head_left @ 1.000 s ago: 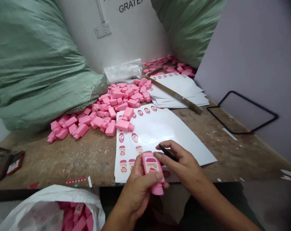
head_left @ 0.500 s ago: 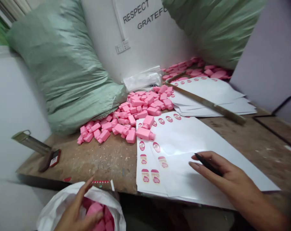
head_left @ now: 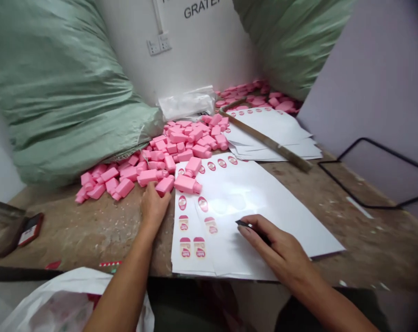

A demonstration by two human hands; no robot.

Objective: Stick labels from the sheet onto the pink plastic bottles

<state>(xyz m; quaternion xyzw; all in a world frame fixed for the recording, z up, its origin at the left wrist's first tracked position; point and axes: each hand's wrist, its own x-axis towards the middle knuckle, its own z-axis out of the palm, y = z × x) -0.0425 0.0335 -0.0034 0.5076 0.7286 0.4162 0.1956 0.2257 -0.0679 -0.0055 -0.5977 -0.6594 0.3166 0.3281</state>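
My left hand (head_left: 154,205) reaches to the front of a heap of small pink bottles (head_left: 179,143). Its thumb and fingers close round one pink bottle (head_left: 165,184) at the left edge of the label sheets. In my right hand (head_left: 274,249) is a slim black pointed tool (head_left: 243,224), its tip just over the top sheet; most of it is hidden by the fingers. The white label sheets (head_left: 264,198) carry oval and rectangular pink labels along their left and top edges. Two more pink bottles, one of them this bottle (head_left: 187,184), lie on the sheets' upper left corner.
A white bag (head_left: 63,290) hangs below the table's front edge. Green sacks (head_left: 74,101) stand behind. A wooden stick (head_left: 267,140) lies across further sheets (head_left: 285,127). A black metal frame (head_left: 378,143) is at right, a red-edged box (head_left: 31,229) at left.
My left hand has moved from the white bag up to the bottle heap and closed on a bottle. My right hand keeps the black tool over the sheet. The view has shifted.
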